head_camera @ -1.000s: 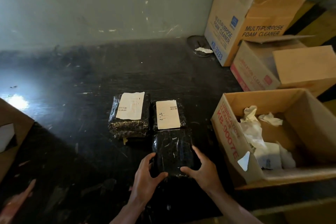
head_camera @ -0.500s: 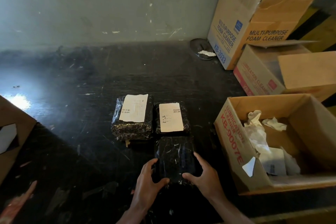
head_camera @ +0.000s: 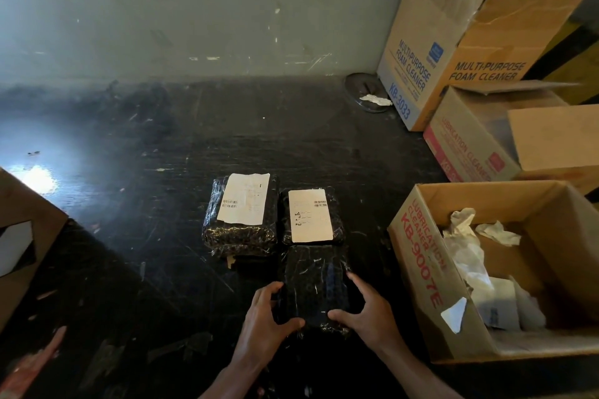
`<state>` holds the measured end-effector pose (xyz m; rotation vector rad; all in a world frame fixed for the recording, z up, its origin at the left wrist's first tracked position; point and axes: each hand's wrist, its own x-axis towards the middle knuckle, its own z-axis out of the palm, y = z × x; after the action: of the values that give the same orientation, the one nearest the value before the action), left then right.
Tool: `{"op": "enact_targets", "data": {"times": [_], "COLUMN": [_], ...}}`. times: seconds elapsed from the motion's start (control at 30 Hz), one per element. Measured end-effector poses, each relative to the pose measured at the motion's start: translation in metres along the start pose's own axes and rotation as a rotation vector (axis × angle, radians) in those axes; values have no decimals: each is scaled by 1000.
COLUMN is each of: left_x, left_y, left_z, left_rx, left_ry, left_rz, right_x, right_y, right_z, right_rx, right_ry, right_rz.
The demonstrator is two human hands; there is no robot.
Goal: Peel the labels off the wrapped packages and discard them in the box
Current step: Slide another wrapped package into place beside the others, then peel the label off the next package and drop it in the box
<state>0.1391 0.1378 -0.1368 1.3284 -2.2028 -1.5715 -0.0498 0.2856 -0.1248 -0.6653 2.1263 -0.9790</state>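
Gripping the bare package [head_camera: 314,282] from both sides, my left hand [head_camera: 265,317] curls round its near left edge, thumb on top, and my right hand [head_camera: 366,314] clasps the near right corner the same way. It lies flat on the table [head_camera: 162,236], no label showing, touching the small labelled package [head_camera: 311,217] behind it; a bigger one [head_camera: 241,214] sits further left. I judge it best turned over to check underneath, any label going right into the box [head_camera: 418,256]
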Motion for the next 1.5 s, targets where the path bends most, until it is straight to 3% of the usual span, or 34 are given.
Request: {"op": "enact_targets", "data": {"times": [0.4, 0.7, 1.1, 1.5], "left_x": [22, 76, 128, 142], "left_y": [35, 92, 83, 70], "left_z": [-4, 8, 27, 25], "left_rx": [53, 39, 164, 88], "left_ry": [156, 138, 117, 156], "left_rz": [54, 95, 54, 20], "right_x": [24, 75, 183, 230], "right_y": [-21, -70, -104, -112], "right_z": [-10, -16, -21, -15], "right_rx": [-76, -215, -372, -467], "right_ry": [99, 156, 168, 113], "right_rz": [-36, -84, -206, -218]}}
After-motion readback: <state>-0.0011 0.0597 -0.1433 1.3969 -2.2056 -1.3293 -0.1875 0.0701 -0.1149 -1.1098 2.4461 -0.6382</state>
